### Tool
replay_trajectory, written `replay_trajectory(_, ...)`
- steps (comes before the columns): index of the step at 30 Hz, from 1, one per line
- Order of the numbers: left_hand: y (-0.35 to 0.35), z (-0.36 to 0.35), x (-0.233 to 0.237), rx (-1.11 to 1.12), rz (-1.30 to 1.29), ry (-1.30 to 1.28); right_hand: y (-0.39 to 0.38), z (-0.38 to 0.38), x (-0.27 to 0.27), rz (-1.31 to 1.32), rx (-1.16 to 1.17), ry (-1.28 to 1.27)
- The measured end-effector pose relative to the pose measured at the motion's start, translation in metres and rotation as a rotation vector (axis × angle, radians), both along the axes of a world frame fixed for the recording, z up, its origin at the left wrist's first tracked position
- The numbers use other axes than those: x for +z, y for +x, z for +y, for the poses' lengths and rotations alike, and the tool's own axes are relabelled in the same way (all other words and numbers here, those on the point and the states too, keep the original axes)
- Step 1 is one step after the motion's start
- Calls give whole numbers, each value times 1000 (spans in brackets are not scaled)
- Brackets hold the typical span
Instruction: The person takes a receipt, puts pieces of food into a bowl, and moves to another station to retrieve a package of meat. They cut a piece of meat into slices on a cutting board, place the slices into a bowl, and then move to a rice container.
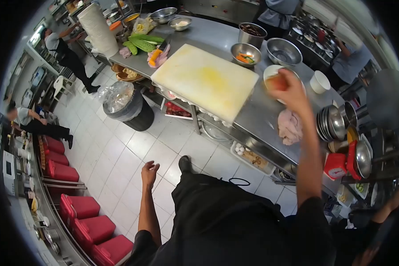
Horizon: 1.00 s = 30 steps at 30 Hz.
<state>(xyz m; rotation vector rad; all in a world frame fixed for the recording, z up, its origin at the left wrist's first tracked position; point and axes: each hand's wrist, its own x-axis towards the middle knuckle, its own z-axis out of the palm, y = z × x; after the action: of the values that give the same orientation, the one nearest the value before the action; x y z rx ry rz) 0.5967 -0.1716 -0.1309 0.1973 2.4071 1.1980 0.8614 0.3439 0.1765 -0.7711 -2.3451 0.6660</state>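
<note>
My right hand (290, 91) is closed round a blurred orange-red item (278, 83) above a white bowl (269, 72) on the steel counter. My left hand (150, 173) hangs over the floor tiles, fingers apart and holding nothing. Left of the bowl lies a white cutting board (204, 80) with a yellow stain. A metal bowl (245, 56) with orange and green pieces stands behind the board. Nearer to me than the white bowl is a crumpled pinkish cloth (290, 127). A white cup (320, 82) stands to the right.
A lined bin (135, 111) stands on the floor left of the counter. Red scales (335, 166) and stacked metal bowls (324, 123) are at the right. Bitter gourds (142, 43) and a knife lie beyond the board. Several people work around, one near my right elbow.
</note>
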Motion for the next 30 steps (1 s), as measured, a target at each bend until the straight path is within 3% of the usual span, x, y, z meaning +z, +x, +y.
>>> replay_trajectory(3,-22,52,57,-20,74,152,-119,-18,-58,-15,49,-237)
replay_trajectory(7,-81,108,107,-43,114,290,-233,-28,-95,-204,-33,-190)
replay_trajectory(12,-188,187,142,-140,235,404,-294,-34,-134,-355,-130,-221)
replay_trajectory(14,-232,228,154,-166,235,443,-296,-28,-130,-319,-154,-275)
replay_trajectory(15,-257,249,144,-213,502,446,-290,-25,-129,-304,-173,-308)
replay_trajectory(17,-290,284,158,-222,428,318,-274,-21,-112,-190,-317,-357)
replay_trajectory(20,-331,333,136,-267,776,241,-231,-4,-104,-8,-376,-453)
replay_trajectory(24,-356,365,114,-243,662,172,-198,-10,-89,174,-448,-560)
replay_trajectory(30,-376,380,107,-180,595,144,-186,-41,-86,179,-466,-628)
